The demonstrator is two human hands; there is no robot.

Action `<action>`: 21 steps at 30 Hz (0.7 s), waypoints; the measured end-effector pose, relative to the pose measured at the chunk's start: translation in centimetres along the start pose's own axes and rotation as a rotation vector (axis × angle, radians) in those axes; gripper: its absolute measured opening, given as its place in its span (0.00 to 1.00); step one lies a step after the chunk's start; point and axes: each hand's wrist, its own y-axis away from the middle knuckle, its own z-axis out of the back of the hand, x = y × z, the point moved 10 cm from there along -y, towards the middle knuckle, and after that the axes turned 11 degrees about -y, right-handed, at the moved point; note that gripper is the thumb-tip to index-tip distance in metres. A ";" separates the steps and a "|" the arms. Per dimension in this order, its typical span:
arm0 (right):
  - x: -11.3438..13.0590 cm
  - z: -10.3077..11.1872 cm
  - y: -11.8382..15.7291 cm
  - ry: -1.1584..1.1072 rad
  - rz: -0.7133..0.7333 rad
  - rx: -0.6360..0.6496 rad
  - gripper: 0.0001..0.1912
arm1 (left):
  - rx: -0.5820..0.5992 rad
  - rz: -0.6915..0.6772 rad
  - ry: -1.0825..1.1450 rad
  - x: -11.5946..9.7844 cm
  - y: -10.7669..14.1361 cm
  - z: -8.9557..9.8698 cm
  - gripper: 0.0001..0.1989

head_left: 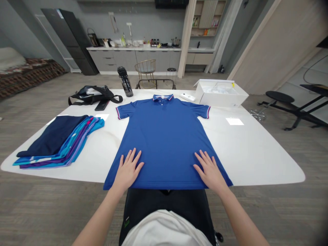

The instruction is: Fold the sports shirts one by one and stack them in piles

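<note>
A blue polo shirt [166, 136] lies spread flat and face up on the white table [251, 153], collar at the far side and hem at the near edge. My left hand [128, 169] rests flat on the lower left of the shirt, fingers apart. On the lower right of the shirt, my right hand [208, 169] lies flat in the same way. Neither hand holds anything.
A stack of folded shirts [60, 141] in navy, teal and purple lies at the table's left. A black bag [93, 95], a dark bottle [125, 81], a white remote [187, 97] and an open white box [220, 93] stand along the far edge. Behind the table is a chair [147, 68].
</note>
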 end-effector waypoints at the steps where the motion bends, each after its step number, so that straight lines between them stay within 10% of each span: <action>1: 0.6 -0.2 -0.1 0.004 0.012 0.007 0.32 | 0.008 0.008 -0.007 0.4 0.0 -0.2 0.30; 21: -0.3 0.0 2.2 0.075 -0.036 -0.032 0.34 | -0.030 0.114 -0.049 1.8 1.3 0.3 0.32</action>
